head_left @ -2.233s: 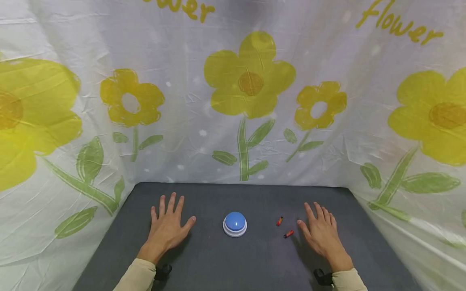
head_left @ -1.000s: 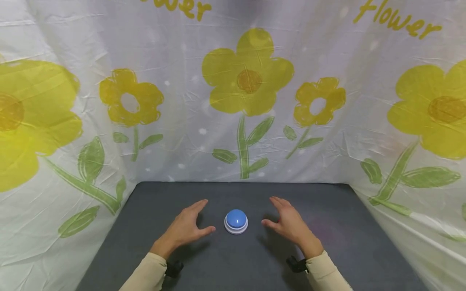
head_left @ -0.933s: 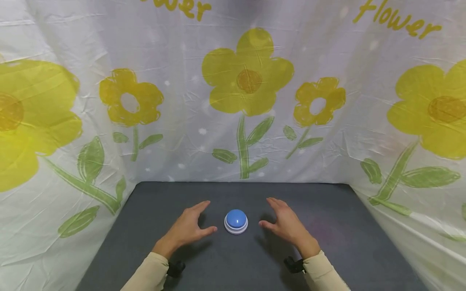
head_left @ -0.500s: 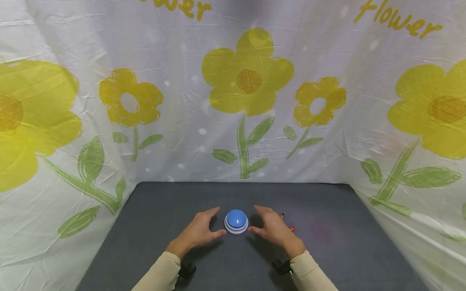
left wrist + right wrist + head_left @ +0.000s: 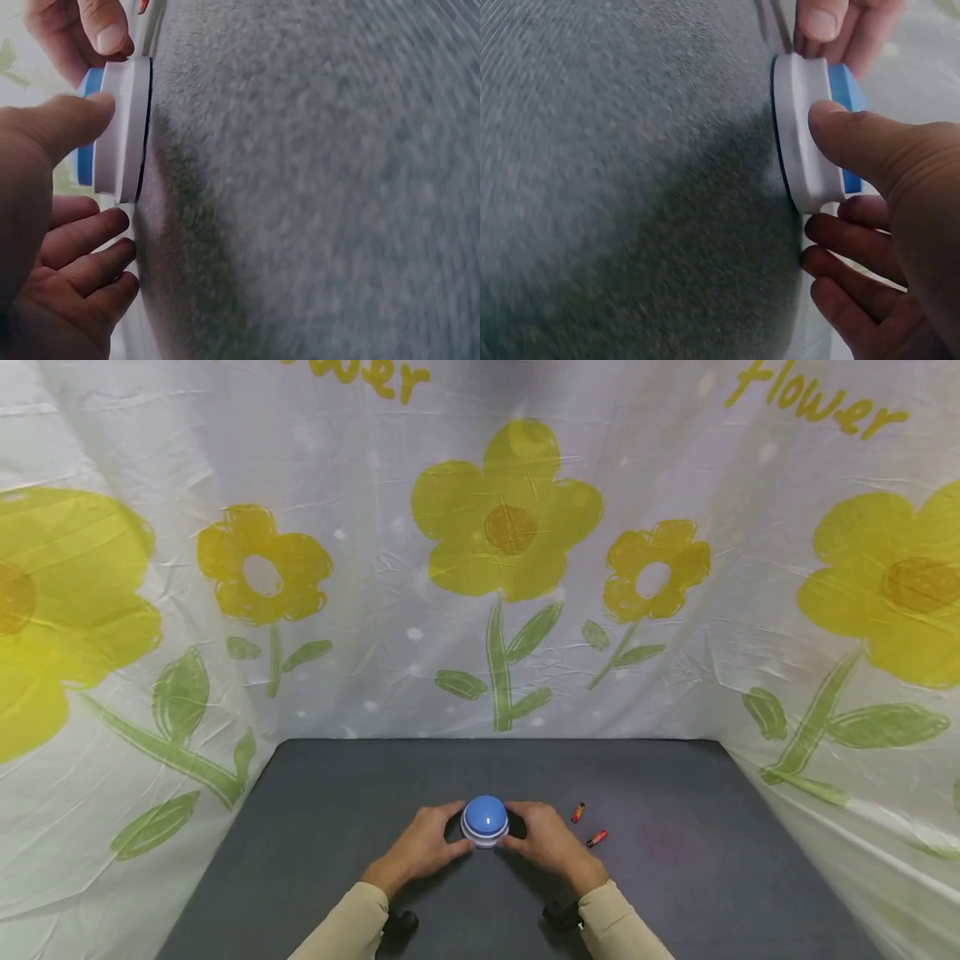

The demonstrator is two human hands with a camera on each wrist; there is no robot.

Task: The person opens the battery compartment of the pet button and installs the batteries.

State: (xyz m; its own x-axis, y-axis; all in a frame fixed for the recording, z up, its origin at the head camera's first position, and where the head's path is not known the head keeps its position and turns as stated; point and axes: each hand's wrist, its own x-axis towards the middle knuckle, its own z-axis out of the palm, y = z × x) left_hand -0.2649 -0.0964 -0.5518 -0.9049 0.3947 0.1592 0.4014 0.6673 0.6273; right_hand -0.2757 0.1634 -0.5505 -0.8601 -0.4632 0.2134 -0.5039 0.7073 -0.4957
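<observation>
A push button (image 5: pixel 485 817) with a blue dome and a round white base is at the middle of the dark table. My left hand (image 5: pixel 426 843) holds its left side, thumb (image 5: pixel 94 112) against the white base near the front and fingers further round the edge. From the opposite side my right hand (image 5: pixel 553 842) grips the same base, its thumb (image 5: pixel 840 131) on the white rim. Both wrist views show the base's underside edge close against the table cloth. Parts of the fingertips are hidden behind the button.
Two small red-and-black batteries lie right of the right hand, one battery (image 5: pixel 577 812) further back and the other battery (image 5: pixel 597 838) nearer. The grey table (image 5: pixel 337 785) ends at a flower-printed curtain (image 5: pixel 375 652) at the back and sides.
Both hands have come inward from the left and right and now hold the button between them. The batteries, hidden behind the right hand a second ago, show again.
</observation>
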